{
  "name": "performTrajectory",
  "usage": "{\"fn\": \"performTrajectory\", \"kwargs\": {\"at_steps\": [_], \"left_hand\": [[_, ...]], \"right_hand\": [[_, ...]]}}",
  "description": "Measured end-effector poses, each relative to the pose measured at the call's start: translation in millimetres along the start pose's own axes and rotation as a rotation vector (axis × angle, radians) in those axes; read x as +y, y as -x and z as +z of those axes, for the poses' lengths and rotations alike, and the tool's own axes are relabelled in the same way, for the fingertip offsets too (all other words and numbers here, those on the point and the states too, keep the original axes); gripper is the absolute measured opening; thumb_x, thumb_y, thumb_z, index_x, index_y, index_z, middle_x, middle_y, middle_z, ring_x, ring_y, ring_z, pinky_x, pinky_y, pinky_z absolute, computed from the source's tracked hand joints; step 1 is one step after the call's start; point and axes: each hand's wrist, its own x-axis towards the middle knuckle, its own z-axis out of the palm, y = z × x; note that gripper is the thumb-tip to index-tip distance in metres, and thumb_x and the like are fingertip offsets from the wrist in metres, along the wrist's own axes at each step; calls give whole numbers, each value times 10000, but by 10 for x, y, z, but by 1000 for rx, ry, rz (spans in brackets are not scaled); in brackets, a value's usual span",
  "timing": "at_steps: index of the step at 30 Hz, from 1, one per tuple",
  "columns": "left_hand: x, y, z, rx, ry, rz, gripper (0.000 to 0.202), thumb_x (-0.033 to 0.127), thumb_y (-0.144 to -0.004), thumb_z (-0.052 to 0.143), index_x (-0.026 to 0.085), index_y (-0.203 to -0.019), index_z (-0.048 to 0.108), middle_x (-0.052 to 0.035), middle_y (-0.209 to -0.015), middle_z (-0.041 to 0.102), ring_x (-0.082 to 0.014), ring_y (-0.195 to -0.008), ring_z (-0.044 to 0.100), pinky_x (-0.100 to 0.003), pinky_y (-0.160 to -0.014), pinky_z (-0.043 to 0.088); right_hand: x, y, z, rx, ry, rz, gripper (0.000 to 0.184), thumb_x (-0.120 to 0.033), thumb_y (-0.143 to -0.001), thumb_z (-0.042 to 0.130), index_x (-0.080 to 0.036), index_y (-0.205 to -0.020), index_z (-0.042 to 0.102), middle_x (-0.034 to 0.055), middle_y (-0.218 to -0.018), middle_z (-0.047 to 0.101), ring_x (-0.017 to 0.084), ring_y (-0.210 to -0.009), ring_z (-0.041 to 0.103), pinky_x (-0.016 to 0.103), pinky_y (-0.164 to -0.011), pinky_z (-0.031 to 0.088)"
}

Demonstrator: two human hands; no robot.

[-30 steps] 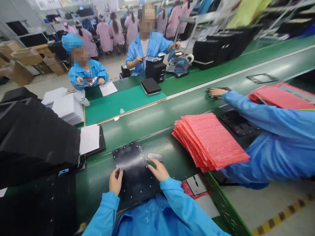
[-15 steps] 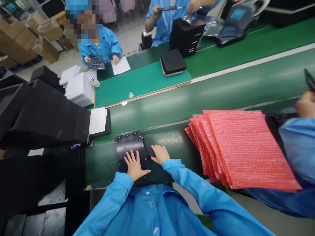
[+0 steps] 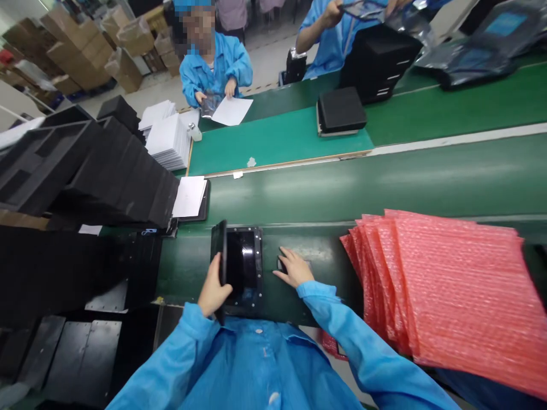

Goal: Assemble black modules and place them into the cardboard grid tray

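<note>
A black flat panel (image 3: 219, 242) stands nearly on edge, tilted up, with my left hand (image 3: 213, 291) closed around its near part, thumb on the right side. Just right of it lies a shallow black case (image 3: 258, 267) with a studded rim and a glossy dark surface (image 3: 241, 262) that catches the light. My right hand (image 3: 296, 269) is palm down on the green belt with its fingers apart. Beneath it shows a small dark flat piece (image 3: 281, 264), mostly hidden by the hand.
Pink bubble-wrap bags (image 3: 461, 285) are stacked at right. Black foam trays (image 3: 123, 176) tower at left, near a white sheet (image 3: 190, 196). Across the belt, a co-worker (image 3: 216, 62) handles paper beside white stacks (image 3: 168, 139); another person (image 3: 325, 40) works behind black boxes (image 3: 376, 60).
My left hand has gone from lying flat on the black panel to holding it tilted up, uncovering the glossy surface. My right hand has moved right, off the case's edge. The view has shifted.
</note>
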Motion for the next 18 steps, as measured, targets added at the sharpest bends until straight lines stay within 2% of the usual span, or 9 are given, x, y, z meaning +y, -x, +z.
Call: {"fn": "performTrajectory", "kwargs": {"at_steps": [2, 4, 6, 8, 10, 12, 15, 16, 18], "left_hand": [[-69, -42, -316, 76, 180, -56, 879, 175, -477, 484, 97, -1349, 403, -151, -1395, 461, -280, -1310, 415, -388, -1128, 298], [-126, -104, -493, 119, 281, -146, 819, 176, -427, 460, 98, -1241, 493, -135, -1247, 583, -298, -1197, 519, -400, -1057, 394], [-168, -155, -550, 100, 353, -189, 763, 175, -398, 448, 113, -1152, 546, -107, -1127, 644, -302, -1116, 567, -393, -982, 458], [-200, -182, -546, 77, 407, -198, 719, 178, -394, 454, 126, -1102, 572, -86, -1070, 667, -297, -1075, 585, -377, -937, 486], [-222, -189, -528, 77, 437, -211, 702, 177, -392, 468, 129, -1083, 578, -82, -1070, 671, -294, -1067, 587, -367, -935, 486], [-237, -186, -509, 92, 460, -230, 719, 166, -390, 481, 129, -1103, 565, -88, -1113, 660, -291, -1094, 575, -361, -961, 470], [-252, -174, -462, 83, 493, -224, 762, 144, -410, 490, 130, -1170, 543, -88, -1151, 648, -278, -1122, 564, -357, -989, 451], [-258, -170, -439, 65, 508, -208, 771, 136, -422, 492, 128, -1192, 537, -88, -1160, 645, -273, -1126, 563, -357, -998, 446], [-274, -173, -390, 18, 544, -169, 793, 115, -441, 498, 118, -1233, 522, -94, -1197, 629, -264, -1145, 555, -352, -1023, 428]], "right_hand": [[-183, 29, 304, 38, -274, 36, 655, -449, -788, 585, -92, -1328, 483, 167, -1478, 354, 301, -1371, 321, 468, -1145, 253], [-433, -9, 600, 82, -538, 182, 775, -491, -819, 515, -87, -1442, 294, 163, -1507, 296, 254, -1398, 284, 449, -1158, 238], [-640, -81, 779, 122, -698, 347, 829, -497, -843, 449, -59, -1478, 144, 175, -1535, 213, 231, -1423, 224, 437, -1164, 219], [-736, -131, 806, 131, -718, 408, 869, -485, -836, 449, -19, -1476, 89, 197, -1539, 178, 236, -1433, 188, 431, -1167, 209], [-736, -114, 735, 127, -621, 365, 910, -472, -794, 517, -8, -1469, 121, 210, -1533, 190, 277, -1422, 216, 440, -1151, 253], [-712, -22, 668, 133, -451, 280, 819, -428, -791, 531, -84, -1466, 222, 170, -1540, 202, 322, -1351, 358, 464, -1086, 361], [-730, 168, 702, 104, -242, 216, 589, -338, -797, 499, -233, -1374, 441, 88, -1543, 232, 309, -1022, 625, 462, -871, 508], [-739, 211, 736, 104, -236, 231, 567, -343, -774, 523, -245, -1331, 493, 91, -1533, 259, 289, -916, 654, 452, -806, 525], [-732, 222, 771, 155, -363, 306, 606, -424, -721, 577, -211, -1287, 533, 143, -1460, 383, 262, -805, 661, 420, -713, 537]]}}
